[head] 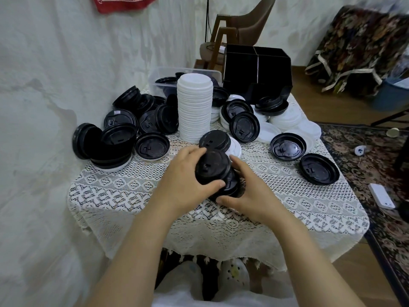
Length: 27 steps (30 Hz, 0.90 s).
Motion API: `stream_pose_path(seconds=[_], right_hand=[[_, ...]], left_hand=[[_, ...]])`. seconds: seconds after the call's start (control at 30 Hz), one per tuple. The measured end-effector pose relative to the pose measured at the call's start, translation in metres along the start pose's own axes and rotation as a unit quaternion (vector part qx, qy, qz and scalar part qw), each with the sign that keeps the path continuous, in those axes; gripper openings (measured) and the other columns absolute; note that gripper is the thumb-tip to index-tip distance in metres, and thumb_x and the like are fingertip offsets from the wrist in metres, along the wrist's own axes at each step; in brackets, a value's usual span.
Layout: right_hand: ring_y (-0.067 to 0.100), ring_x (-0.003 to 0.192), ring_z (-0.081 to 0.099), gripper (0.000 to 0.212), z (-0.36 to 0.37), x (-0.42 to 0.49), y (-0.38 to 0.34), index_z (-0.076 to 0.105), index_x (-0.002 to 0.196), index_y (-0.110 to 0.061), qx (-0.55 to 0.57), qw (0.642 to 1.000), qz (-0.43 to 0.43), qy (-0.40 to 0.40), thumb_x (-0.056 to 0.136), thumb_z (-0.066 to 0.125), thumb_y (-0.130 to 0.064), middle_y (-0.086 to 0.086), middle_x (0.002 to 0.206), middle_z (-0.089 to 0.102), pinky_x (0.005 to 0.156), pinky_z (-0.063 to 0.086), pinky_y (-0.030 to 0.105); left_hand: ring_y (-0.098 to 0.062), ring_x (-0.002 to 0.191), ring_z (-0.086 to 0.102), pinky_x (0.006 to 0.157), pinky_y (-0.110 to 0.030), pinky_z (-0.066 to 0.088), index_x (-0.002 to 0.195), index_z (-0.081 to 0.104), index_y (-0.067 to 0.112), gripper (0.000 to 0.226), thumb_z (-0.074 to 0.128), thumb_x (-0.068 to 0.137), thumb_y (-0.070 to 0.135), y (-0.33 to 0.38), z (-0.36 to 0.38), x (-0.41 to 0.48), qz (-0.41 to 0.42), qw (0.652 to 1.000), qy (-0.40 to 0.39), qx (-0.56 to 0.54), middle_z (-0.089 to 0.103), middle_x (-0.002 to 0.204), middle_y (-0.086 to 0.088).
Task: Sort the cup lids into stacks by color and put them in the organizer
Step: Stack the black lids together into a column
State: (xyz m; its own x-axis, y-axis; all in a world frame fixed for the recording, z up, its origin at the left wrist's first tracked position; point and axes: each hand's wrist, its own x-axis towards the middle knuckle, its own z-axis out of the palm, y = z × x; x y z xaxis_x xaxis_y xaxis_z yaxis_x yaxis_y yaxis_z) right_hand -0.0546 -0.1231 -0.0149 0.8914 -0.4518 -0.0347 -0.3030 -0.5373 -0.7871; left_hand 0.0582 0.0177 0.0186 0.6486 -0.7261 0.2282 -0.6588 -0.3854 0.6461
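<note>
Now left hand and right hand, fingers around black lid stack, tilted left.

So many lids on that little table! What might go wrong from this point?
1. The black stack gripped between the left hand and right hand looks uneven, so lids might slip out when it is lifted.
2. The tall white stack stands between the hands and the organizer; a passing arm could topple it.
3. A lone black lid lies near the right edge of the table and could be nudged off.
</note>
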Motion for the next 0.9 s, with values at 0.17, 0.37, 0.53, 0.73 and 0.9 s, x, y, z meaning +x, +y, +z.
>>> stream_pose_path(seconds=[0.17, 0.37, 0.53, 0.73, 0.9], right_hand=[[0.005, 0.114, 0.050, 0.100, -0.001, 0.000, 0.001, 0.022, 0.151, -0.029, 0.004, 1.000, 0.005, 0.006, 0.070, 0.080, -0.018, -0.018, 0.121, 0.049, 0.094, 0.039, 0.020], [-0.003, 0.105, 0.048, 0.086, -0.003, 0.000, -0.001, 0.038, 0.139, -0.036, -0.001, 1.000, -0.025, 0.007, 0.069, 0.081, -0.012, -0.037, 0.110, 0.044, 0.083, 0.035, 0.002], [0.000, 0.109, 0.049, 0.082, -0.005, 0.001, 0.002, 0.039, 0.120, -0.056, 0.006, 0.999, -0.034, -0.005, 0.065, 0.087, -0.019, -0.024, 0.117, 0.048, 0.084, 0.037, 0.004], [-0.023, 0.121, 0.035, 0.080, -0.014, -0.003, 0.008, 0.042, 0.144, -0.031, 0.025, 0.998, -0.059, -0.028, 0.076, 0.082, -0.024, -0.022, 0.140, 0.042, 0.104, 0.028, 0.002], [-0.005, 0.128, 0.040, 0.071, -0.016, -0.001, 0.009, 0.044, 0.144, -0.029, 0.012, 0.998, -0.049, -0.031, 0.082, 0.076, -0.017, -0.019, 0.141, 0.043, 0.105, 0.028, 0.006]], left_hand=[[-0.012, 0.122, 0.036, 0.102, -0.021, 0.026, 0.142, 0.040, 0.022, 0.080, 0.072, 0.075, 0.052, 0.013, 0.021, -0.006, 0.018, 0.997, -0.028, 0.076, 0.044, 0.137, 0.009], [-0.014, 0.119, 0.035, 0.101, -0.023, 0.028, 0.140, 0.040, 0.023, 0.079, 0.073, 0.075, 0.052, 0.014, 0.033, -0.001, -0.014, 0.996, -0.025, 0.088, 0.045, 0.132, 0.009], [-0.012, 0.119, 0.034, 0.095, -0.021, 0.027, 0.138, 0.040, 0.022, 0.082, 0.076, 0.071, 0.053, 0.009, 0.032, -0.001, -0.031, 0.996, -0.050, 0.071, 0.043, 0.132, 0.011], [-0.008, 0.135, 0.023, 0.108, -0.021, 0.019, 0.150, 0.028, 0.022, 0.084, 0.071, 0.081, 0.045, 0.003, 0.020, -0.002, -0.017, 0.992, -0.116, 0.040, 0.030, 0.148, 0.014], [-0.007, 0.145, 0.012, 0.114, -0.021, 0.010, 0.154, 0.017, 0.021, 0.076, 0.062, 0.093, 0.023, 0.000, 0.020, -0.007, -0.021, 0.990, -0.141, 0.023, 0.012, 0.159, 0.011]])
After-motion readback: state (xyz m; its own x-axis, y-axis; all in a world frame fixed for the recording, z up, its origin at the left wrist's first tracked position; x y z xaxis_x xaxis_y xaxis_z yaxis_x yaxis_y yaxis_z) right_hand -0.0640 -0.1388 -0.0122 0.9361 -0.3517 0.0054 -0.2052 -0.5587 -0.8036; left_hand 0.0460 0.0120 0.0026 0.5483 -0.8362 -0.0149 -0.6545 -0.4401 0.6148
